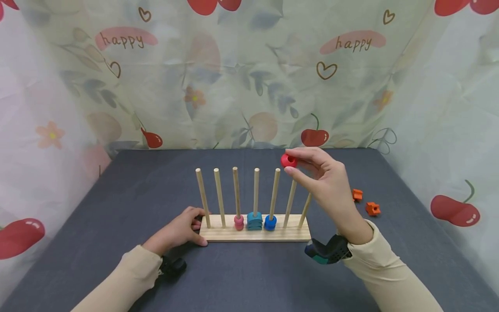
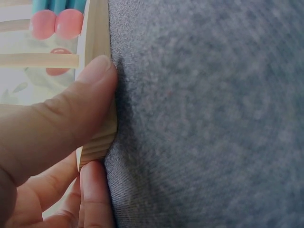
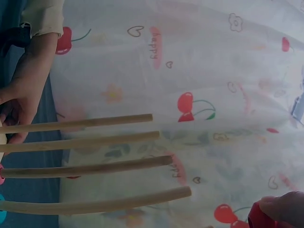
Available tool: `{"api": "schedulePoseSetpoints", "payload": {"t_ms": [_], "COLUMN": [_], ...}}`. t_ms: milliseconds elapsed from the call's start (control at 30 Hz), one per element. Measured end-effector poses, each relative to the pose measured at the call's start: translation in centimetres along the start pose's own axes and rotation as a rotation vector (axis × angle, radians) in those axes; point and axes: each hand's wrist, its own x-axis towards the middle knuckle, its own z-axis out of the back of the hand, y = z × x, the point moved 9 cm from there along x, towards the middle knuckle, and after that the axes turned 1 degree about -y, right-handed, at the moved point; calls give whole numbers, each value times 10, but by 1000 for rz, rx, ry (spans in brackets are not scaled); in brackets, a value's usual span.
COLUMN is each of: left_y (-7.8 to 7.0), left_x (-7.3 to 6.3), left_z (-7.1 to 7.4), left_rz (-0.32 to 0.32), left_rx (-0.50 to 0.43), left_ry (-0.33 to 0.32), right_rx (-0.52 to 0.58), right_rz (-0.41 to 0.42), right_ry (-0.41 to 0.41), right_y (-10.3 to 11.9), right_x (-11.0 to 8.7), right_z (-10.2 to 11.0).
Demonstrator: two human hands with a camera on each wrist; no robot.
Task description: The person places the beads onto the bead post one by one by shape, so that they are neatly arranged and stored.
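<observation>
A wooden peg board (image 1: 255, 236) with a row of several upright pegs stands on the dark table. My left hand (image 1: 177, 229) grips its left end, the thumb (image 2: 92, 78) along the front and the other fingers at the end and behind. Up above the pegs on the right, my right hand (image 1: 327, 182) pinches a round red bead (image 1: 287, 160) with a hole between thumb and fingertips. Beads sit low on three pegs: pink beads (image 1: 239, 222), teal beads (image 1: 254, 221) in a stack, and blue beads (image 1: 270, 223). The right hand partly hides the rightmost pegs.
Two orange beads (image 1: 373, 209) lie on the table to the right, beyond the right forearm. A patterned cloth (image 1: 234, 73) hangs behind the table's far edge and along both sides.
</observation>
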Motion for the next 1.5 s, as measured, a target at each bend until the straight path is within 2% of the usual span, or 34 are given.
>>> {"api": "schedulePoseSetpoints", "payload": {"t_ms": [233, 633, 800, 1033, 1500], "left_y": [3, 4, 3, 3, 4], "left_x": [0, 0, -1, 0, 1], "left_z": [-1, -1, -1, -1, 1], "left_rz": [7, 4, 16, 16, 1], "left_rx": [-5, -9, -5, -5, -8], "left_ry": [6, 10, 9, 11, -1], "right_rx": [-56, -125, -43, 108, 92], "right_rz": [27, -72, -131, -167, -338], "right_ry": [32, 53, 23, -25, -28], "right_y": [-10, -30, -38, -45, -78], "right_x": [1, -4, -7, -12, -32], "right_z": [-14, -21, -22, -24, -34]}}
